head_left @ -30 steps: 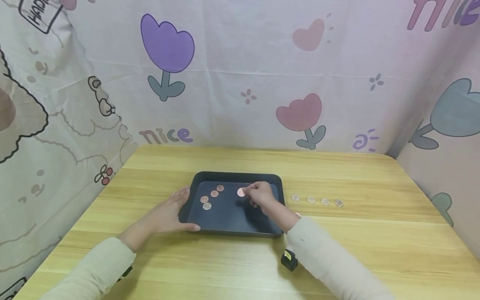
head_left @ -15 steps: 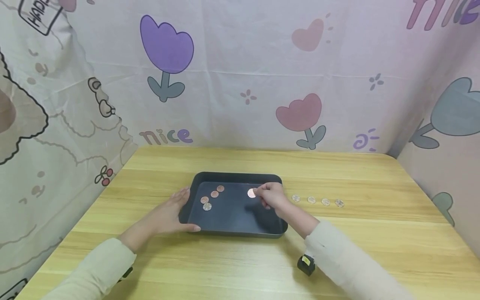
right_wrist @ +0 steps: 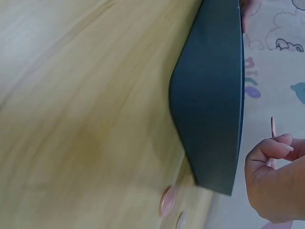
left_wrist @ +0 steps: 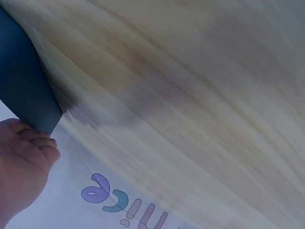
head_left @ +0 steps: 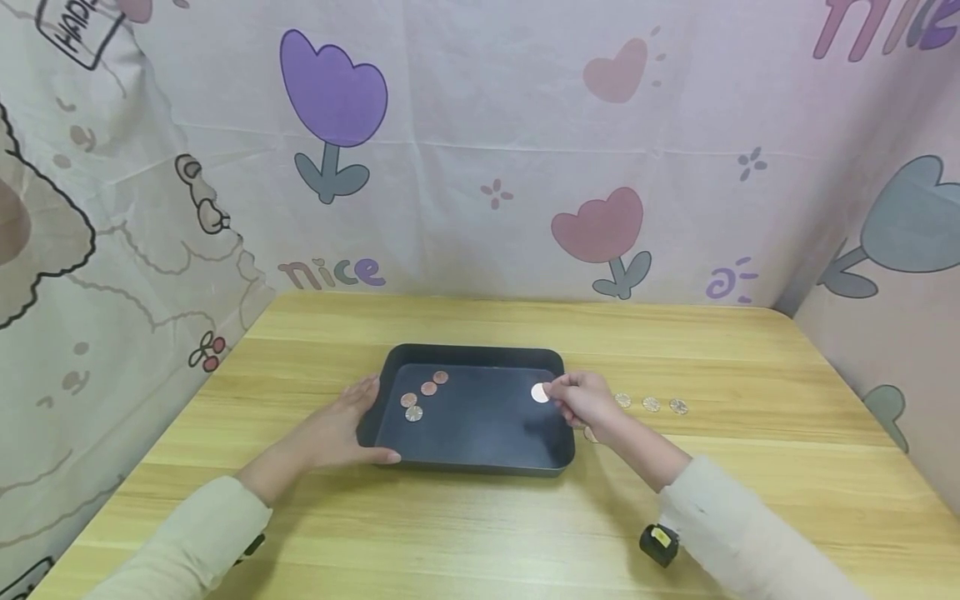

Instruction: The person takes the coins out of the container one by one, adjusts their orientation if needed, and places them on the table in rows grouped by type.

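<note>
My right hand (head_left: 588, 402) pinches a coin (head_left: 540, 392) by its edge over the right end of a dark baking tray (head_left: 480, 469). The coin looks pale under the light in the head view; the right wrist view shows it edge-on and coppery. At the tray's left end my left hand (head_left: 337, 427) holds the side, fingers along the wall and thumb at the near rim. Inside lie three copper coins, among them a copper coin (head_left: 428, 388), and one silver coin (head_left: 414, 413). The left wrist view catches curled fingers (left_wrist: 43, 143) against the tray's corner.
Right of the tray, silver coins (head_left: 651, 404) lie in a row on the wooden table (head_left: 465, 533), partly behind my right hand. A copper coin (head_left: 591, 435) shows beside the tray's right wall, partly covered by the wrist. A printed cloth (head_left: 450, 167) hangs behind the table.
My right hand has moved right with the pinched coin, from the tray's middle to its right end, and now covers the nearest silver coin of the row. The left hand stays put.
</note>
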`<state>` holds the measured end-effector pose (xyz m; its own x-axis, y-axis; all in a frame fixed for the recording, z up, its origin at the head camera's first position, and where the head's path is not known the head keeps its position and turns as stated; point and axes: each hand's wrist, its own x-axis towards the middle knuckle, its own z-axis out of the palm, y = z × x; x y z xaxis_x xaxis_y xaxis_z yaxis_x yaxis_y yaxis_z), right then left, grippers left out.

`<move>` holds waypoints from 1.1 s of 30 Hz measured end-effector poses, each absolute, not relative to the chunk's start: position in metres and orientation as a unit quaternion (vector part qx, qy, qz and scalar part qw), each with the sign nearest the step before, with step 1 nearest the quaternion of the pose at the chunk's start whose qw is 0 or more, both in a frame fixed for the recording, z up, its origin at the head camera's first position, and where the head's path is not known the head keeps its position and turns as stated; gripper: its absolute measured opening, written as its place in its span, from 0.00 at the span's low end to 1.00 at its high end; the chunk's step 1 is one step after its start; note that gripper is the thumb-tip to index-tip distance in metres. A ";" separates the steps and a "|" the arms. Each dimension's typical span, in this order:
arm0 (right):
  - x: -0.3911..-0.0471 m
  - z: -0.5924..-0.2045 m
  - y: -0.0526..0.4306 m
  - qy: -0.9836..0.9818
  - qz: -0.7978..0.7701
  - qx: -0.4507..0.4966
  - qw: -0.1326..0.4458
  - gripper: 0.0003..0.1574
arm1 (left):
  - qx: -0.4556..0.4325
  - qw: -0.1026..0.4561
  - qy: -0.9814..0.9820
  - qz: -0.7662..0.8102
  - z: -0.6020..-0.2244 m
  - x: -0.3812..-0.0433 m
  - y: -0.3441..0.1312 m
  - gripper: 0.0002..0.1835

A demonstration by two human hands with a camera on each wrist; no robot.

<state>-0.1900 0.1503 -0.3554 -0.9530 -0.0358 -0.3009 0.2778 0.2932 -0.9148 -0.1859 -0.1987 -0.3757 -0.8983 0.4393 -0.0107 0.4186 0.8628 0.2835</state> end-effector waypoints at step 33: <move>-0.158 -0.376 0.242 0.834 -0.528 0.067 0.147 0.10 | 0.216 0.050 0.966 0.136 -0.377 -0.187 -0.199 0.64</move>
<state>-0.1578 0.2422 -0.3762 -0.9477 -0.0430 -0.3163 0.2675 0.4340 -0.8603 -0.1874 -0.1990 -0.3767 -0.9013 0.4315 -0.0380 0.4043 0.8695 0.2839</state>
